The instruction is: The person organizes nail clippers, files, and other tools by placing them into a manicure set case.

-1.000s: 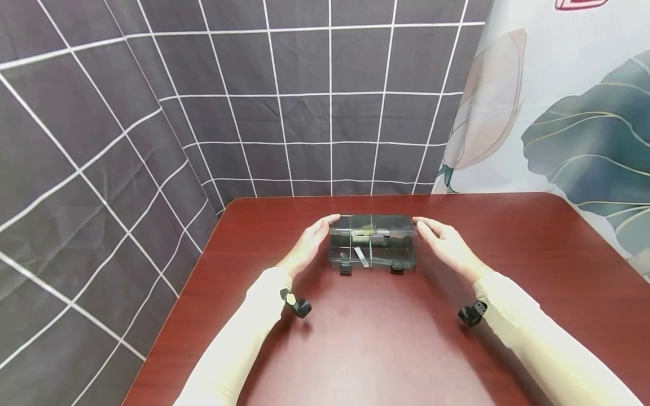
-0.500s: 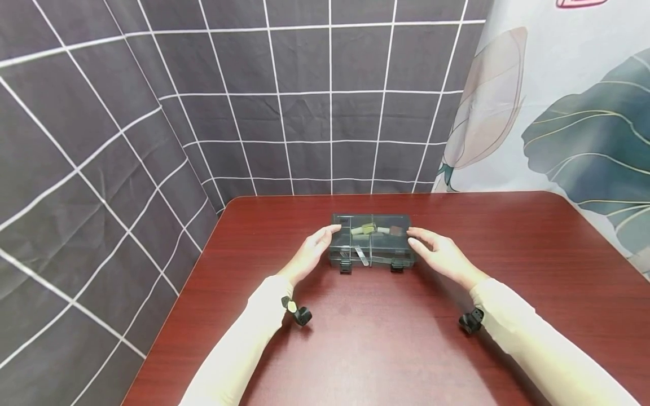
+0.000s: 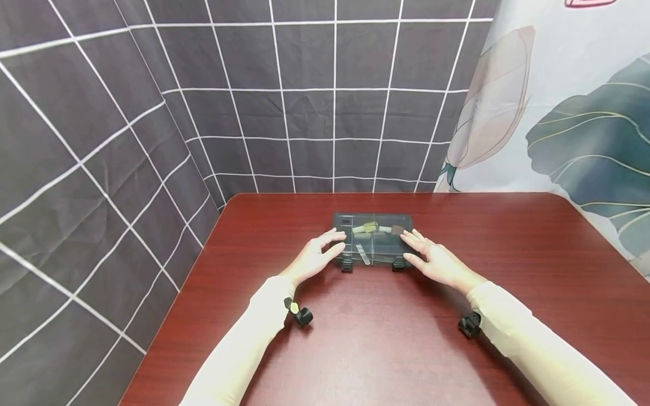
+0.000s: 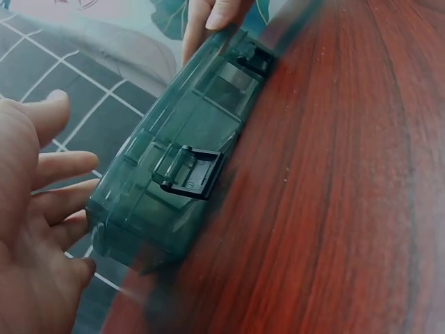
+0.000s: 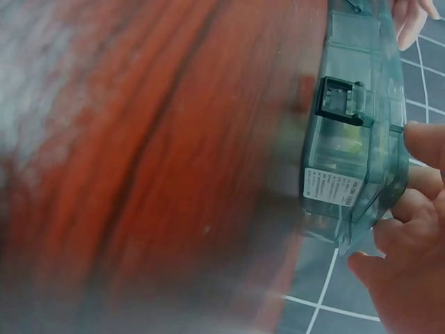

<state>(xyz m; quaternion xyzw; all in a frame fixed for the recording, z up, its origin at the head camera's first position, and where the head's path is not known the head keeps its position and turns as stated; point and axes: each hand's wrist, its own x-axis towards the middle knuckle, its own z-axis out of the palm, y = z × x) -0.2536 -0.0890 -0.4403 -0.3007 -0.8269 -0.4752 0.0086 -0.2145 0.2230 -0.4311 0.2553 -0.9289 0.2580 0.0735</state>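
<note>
Bare fingers (image 3: 332, 239) of the left hand (image 3: 315, 260) lie spread and mostly straight against the left end of the see-through grey-green plastic box with little compartments (image 3: 372, 239). They touch its side and top edge but do not curl round it. The right hand (image 3: 435, 260) does the same at the right end, fingers loose and straight, tips resting on the lid. So both hands press lightly on the box and grip nothing.

The box sits flat on the dark red wooden table (image 3: 381, 338), near the middle and toward the far edge. Its lid looks down. Two black clip latches (image 3: 347, 265) hang along the front edge, facing the person. The near one (image 4: 191, 172) looks like it is not snapped shut yet, though that is hard to tell.

I think the step now is closing the box up. The next move would need the fingers to slide to the front and push each latch until it clicks.

A small white sticker (image 5: 332, 188) sits on the right end of the box. It has lines of tiny print, too small to read. No brand shows.
</note>
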